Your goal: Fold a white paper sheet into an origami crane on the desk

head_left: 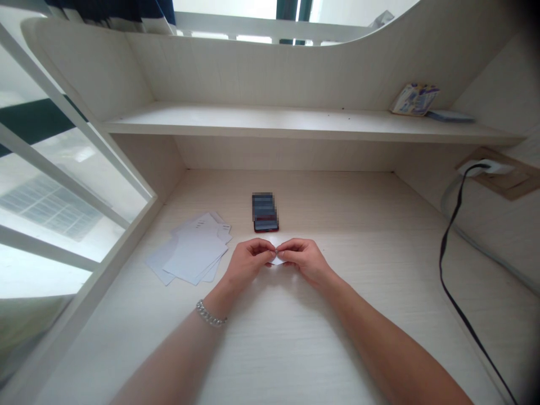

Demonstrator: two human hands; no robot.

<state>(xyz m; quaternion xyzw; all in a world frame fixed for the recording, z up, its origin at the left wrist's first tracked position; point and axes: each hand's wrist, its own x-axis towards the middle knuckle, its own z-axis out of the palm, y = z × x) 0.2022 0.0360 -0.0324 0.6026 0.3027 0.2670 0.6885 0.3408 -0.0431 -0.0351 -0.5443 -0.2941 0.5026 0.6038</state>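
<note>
My left hand (250, 260) and my right hand (302, 257) meet at the middle of the pale wooden desk (295, 337). Both pinch a small piece of white paper (278, 257) between fingertips and thumbs; most of it is hidden by the fingers. A silver bracelet (210, 315) sits on my left wrist. Just beyond the hands lies a phone (265, 212) in a red case, screen up. A loose pile of white paper sheets (192, 254) lies to the left of my left hand.
A shelf (295, 122) runs across the back, holding a small printed packet (414, 99) and a flat grey object (449, 116) at its right end. A black cable (453, 264) drops from a wall socket (489, 167) along the right side. White railing bars (63, 169) border the left.
</note>
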